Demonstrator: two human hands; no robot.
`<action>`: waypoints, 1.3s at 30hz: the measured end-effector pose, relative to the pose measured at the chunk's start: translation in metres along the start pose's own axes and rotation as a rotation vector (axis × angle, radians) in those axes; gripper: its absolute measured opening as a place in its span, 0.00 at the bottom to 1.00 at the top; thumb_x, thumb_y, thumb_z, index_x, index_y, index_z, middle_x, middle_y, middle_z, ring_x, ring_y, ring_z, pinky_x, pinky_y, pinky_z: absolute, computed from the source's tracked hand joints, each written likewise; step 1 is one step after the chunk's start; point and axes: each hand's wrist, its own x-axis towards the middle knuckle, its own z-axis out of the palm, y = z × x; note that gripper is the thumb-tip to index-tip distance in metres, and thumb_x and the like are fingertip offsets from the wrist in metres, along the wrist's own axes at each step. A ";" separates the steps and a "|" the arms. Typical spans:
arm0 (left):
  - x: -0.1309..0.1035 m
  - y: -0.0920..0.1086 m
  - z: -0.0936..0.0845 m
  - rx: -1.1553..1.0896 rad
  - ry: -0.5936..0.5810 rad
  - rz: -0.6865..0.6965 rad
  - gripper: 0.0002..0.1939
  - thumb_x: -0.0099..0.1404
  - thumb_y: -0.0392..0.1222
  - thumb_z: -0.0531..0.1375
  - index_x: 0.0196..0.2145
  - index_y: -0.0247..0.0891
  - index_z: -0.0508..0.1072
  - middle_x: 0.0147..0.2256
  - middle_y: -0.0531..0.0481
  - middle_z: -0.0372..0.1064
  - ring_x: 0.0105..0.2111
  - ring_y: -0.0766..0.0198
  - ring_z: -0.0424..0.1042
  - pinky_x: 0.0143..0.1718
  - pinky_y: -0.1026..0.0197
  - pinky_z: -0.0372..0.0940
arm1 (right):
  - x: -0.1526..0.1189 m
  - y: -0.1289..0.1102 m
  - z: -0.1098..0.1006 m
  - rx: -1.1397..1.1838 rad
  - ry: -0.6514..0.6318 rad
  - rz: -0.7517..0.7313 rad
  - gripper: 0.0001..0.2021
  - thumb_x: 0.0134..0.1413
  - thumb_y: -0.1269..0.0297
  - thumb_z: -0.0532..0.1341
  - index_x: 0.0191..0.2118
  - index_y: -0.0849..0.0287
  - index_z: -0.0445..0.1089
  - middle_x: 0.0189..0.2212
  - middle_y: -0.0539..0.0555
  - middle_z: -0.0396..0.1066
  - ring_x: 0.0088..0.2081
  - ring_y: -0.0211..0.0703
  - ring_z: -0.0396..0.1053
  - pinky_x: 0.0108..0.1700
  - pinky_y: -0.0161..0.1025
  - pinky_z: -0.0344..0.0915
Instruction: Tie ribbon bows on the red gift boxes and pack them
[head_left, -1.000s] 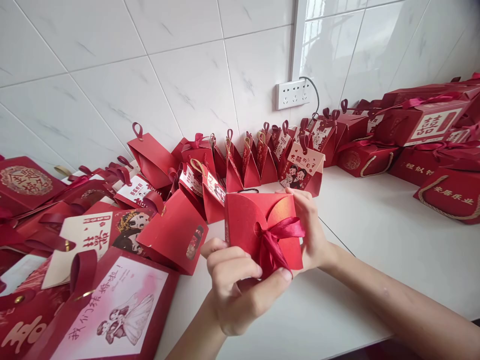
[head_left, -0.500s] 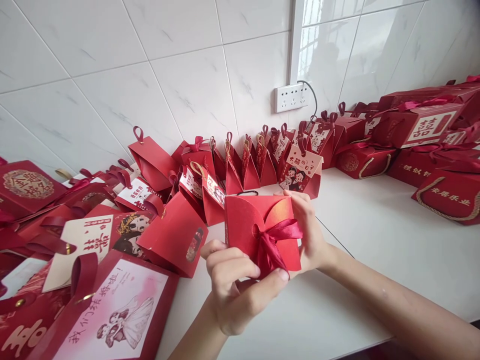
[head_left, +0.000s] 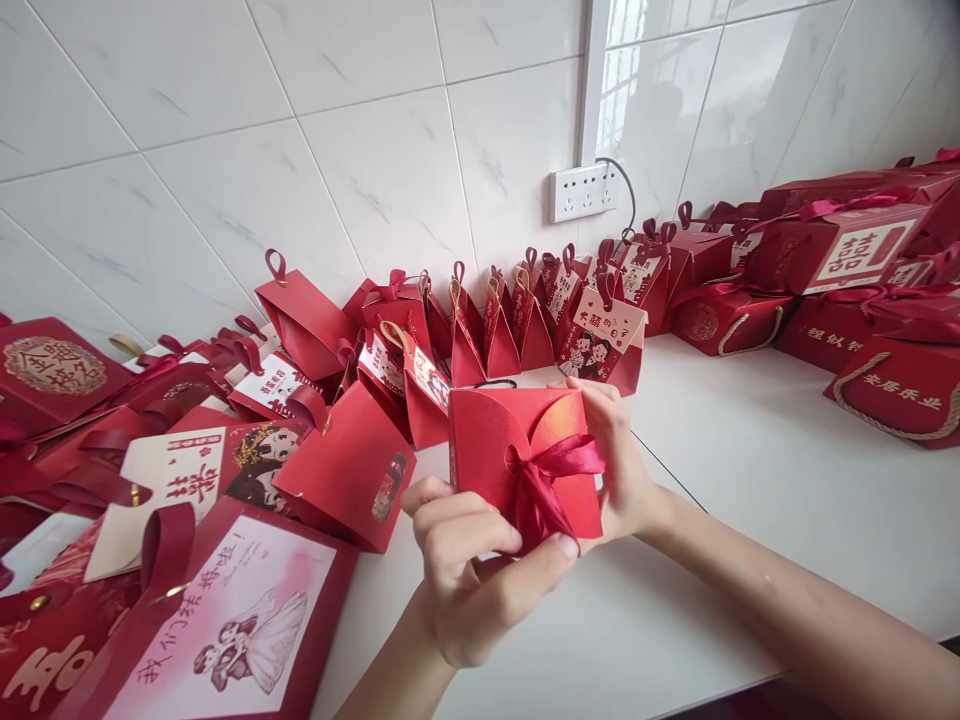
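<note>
A red gift box [head_left: 484, 435] with curved, overlapping flaps is held up between both hands above the white tabletop [head_left: 675, 620]. Its dark pink ribbon [head_left: 551, 485] is tied through the flaps, and the loops and tails hang over the front. My left hand [head_left: 480, 570] grips the lower left of the box, its thumb on the lower edge near the ribbon tail. Around the right side and back, my right hand [head_left: 611, 460] supports it; several of those fingers are hidden behind the box.
Many red gift boxes with ribbon handles crowd the left side, including a box with a couple drawing [head_left: 247, 630]. A row of small triangular boxes [head_left: 495, 335] lines the wall. Rope-handled boxes [head_left: 900, 390] are stacked right. A power socket [head_left: 583, 193] is on the tiled wall.
</note>
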 end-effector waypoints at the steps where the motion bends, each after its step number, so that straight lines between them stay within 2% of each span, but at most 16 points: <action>1: 0.000 0.000 0.000 0.005 -0.004 0.000 0.08 0.60 0.31 0.58 0.26 0.40 0.69 0.31 0.54 0.53 0.31 0.71 0.60 0.43 0.60 0.57 | 0.000 0.000 0.000 0.004 0.001 -0.001 0.55 0.29 0.43 0.69 0.63 0.51 0.41 0.49 0.61 0.53 0.49 0.58 0.58 0.40 0.53 0.71; 7: 0.000 0.000 0.001 0.008 -0.003 0.011 0.07 0.60 0.30 0.58 0.26 0.40 0.68 0.31 0.54 0.53 0.31 0.70 0.60 0.42 0.59 0.56 | 0.000 0.001 0.001 0.044 -0.003 -0.010 0.56 0.29 0.44 0.70 0.64 0.52 0.42 0.50 0.62 0.53 0.50 0.57 0.58 0.38 0.50 0.71; 9: -0.001 -0.001 0.004 0.003 0.017 0.019 0.06 0.59 0.31 0.58 0.27 0.39 0.68 0.31 0.54 0.53 0.31 0.70 0.60 0.39 0.59 0.57 | 0.000 0.002 0.001 0.040 0.006 -0.019 0.54 0.31 0.44 0.69 0.64 0.53 0.42 0.50 0.62 0.53 0.50 0.57 0.58 0.37 0.49 0.71; 11: -0.002 -0.003 0.007 -0.039 0.055 -0.002 0.02 0.61 0.36 0.57 0.30 0.38 0.67 0.31 0.53 0.52 0.30 0.68 0.59 0.35 0.59 0.57 | 0.001 0.003 0.000 0.019 0.012 -0.032 0.53 0.34 0.45 0.68 0.64 0.54 0.42 0.49 0.62 0.53 0.49 0.56 0.58 0.37 0.48 0.72; 14: -0.004 -0.007 0.011 -0.111 0.115 -0.145 0.09 0.63 0.44 0.53 0.37 0.36 0.65 0.33 0.49 0.54 0.32 0.64 0.60 0.31 0.59 0.59 | 0.002 0.003 -0.001 -0.057 0.008 -0.033 0.50 0.36 0.49 0.68 0.64 0.55 0.42 0.48 0.62 0.54 0.50 0.56 0.58 0.37 0.47 0.72; 17: -0.005 -0.012 0.014 -0.036 0.104 -0.274 0.08 0.60 0.40 0.55 0.38 0.37 0.64 0.38 0.46 0.56 0.35 0.62 0.62 0.31 0.60 0.61 | 0.001 0.003 -0.002 -0.139 0.018 -0.051 0.51 0.36 0.52 0.69 0.64 0.55 0.42 0.48 0.63 0.55 0.52 0.59 0.57 0.36 0.48 0.73; 21: -0.005 -0.017 0.016 0.036 0.083 -0.274 0.08 0.57 0.35 0.58 0.36 0.37 0.65 0.40 0.46 0.57 0.35 0.64 0.63 0.33 0.61 0.63 | 0.002 0.005 -0.003 -0.184 0.028 -0.090 0.51 0.38 0.51 0.68 0.65 0.56 0.41 0.50 0.64 0.54 0.53 0.61 0.57 0.37 0.49 0.73; 25: -0.006 -0.022 0.017 -0.138 0.164 -0.430 0.18 0.60 0.44 0.56 0.47 0.40 0.60 0.44 0.44 0.58 0.44 0.58 0.64 0.39 0.55 0.66 | 0.004 0.008 -0.007 -0.285 -0.003 -0.190 0.49 0.43 0.52 0.67 0.65 0.57 0.39 0.51 0.66 0.54 0.51 0.59 0.60 0.42 0.52 0.73; 27: -0.006 -0.025 0.016 -0.139 0.101 -0.462 0.21 0.62 0.46 0.54 0.52 0.41 0.58 0.51 0.41 0.56 0.51 0.54 0.62 0.42 0.53 0.66 | 0.005 0.010 -0.009 -0.351 -0.037 -0.236 0.47 0.47 0.54 0.66 0.66 0.57 0.37 0.51 0.66 0.54 0.51 0.58 0.61 0.43 0.52 0.73; 29: -0.006 -0.028 0.015 -0.028 -0.021 -0.405 0.21 0.62 0.42 0.55 0.53 0.40 0.60 0.55 0.40 0.53 0.55 0.52 0.58 0.46 0.53 0.65 | 0.006 0.012 -0.011 -0.388 -0.060 -0.256 0.45 0.50 0.56 0.64 0.67 0.57 0.36 0.52 0.67 0.53 0.51 0.57 0.62 0.43 0.51 0.73; 31: -0.005 -0.032 0.013 0.072 -0.120 -0.329 0.19 0.61 0.39 0.56 0.51 0.38 0.64 0.56 0.39 0.53 0.56 0.51 0.57 0.50 0.52 0.63 | 0.006 0.013 -0.011 -0.397 -0.078 -0.249 0.45 0.51 0.55 0.64 0.67 0.56 0.35 0.53 0.67 0.53 0.51 0.57 0.62 0.44 0.51 0.73; 34: -0.005 -0.039 0.009 0.098 -0.166 -0.301 0.14 0.60 0.38 0.56 0.45 0.36 0.66 0.52 0.39 0.57 0.54 0.51 0.58 0.53 0.49 0.59 | 0.007 0.015 -0.011 -0.354 -0.150 -0.219 0.46 0.49 0.54 0.65 0.66 0.55 0.36 0.53 0.66 0.54 0.52 0.58 0.62 0.45 0.52 0.72; 37: -0.005 -0.045 0.006 0.026 -0.226 -0.405 0.04 0.59 0.37 0.52 0.32 0.37 0.66 0.46 0.42 0.59 0.51 0.52 0.61 0.52 0.50 0.59 | 0.006 0.015 -0.011 -0.180 -0.307 -0.128 0.47 0.43 0.55 0.65 0.65 0.57 0.39 0.53 0.66 0.55 0.51 0.57 0.63 0.45 0.51 0.71; 39: -0.006 -0.047 0.007 -0.096 -0.336 -0.555 0.06 0.59 0.36 0.50 0.25 0.38 0.62 0.45 0.44 0.61 0.49 0.54 0.63 0.49 0.52 0.60 | 0.004 0.017 -0.011 -0.015 -0.408 -0.024 0.47 0.40 0.56 0.64 0.65 0.57 0.41 0.52 0.64 0.57 0.47 0.54 0.65 0.44 0.50 0.70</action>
